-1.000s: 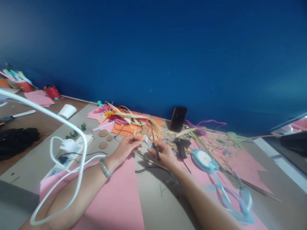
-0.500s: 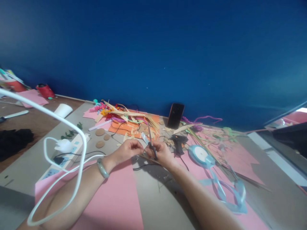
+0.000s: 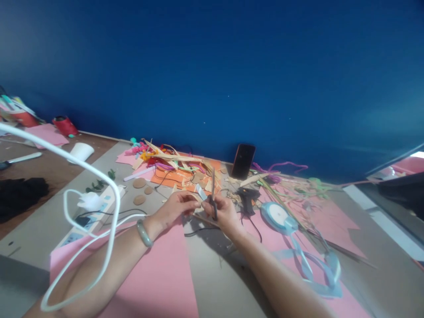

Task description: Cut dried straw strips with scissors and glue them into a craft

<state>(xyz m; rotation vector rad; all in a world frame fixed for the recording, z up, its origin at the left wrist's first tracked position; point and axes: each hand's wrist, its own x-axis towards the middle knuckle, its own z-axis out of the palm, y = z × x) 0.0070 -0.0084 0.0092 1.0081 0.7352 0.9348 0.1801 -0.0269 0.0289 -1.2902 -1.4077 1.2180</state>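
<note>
My right hand [image 3: 225,214] grips a pair of scissors [image 3: 213,187], its blades pointing up and away from me. Close beside it, my left hand [image 3: 180,206] is closed in a pinch, thumb against fingers; what sits between them is too small to make out. The fingertips of both hands nearly meet. A small whitish piece [image 3: 200,192] shows just beyond them. Pink paper [image 3: 159,269] lies under my left forearm, and a black glue gun [image 3: 248,198] rests right of my right hand.
A phone [image 3: 243,161] leans on the blue wall behind scraps on orange paper [image 3: 168,179]. Blue ribbon [image 3: 274,216] trails from its spool at right. At left are a power strip [image 3: 104,201], a looping white cable [image 3: 114,221], wooden discs [image 3: 139,183] and a white cup [image 3: 81,152].
The scissors have turned more upright, their tips moving slightly right. My left hand has shifted a little, its fingers now stretched further toward the right hand.
</note>
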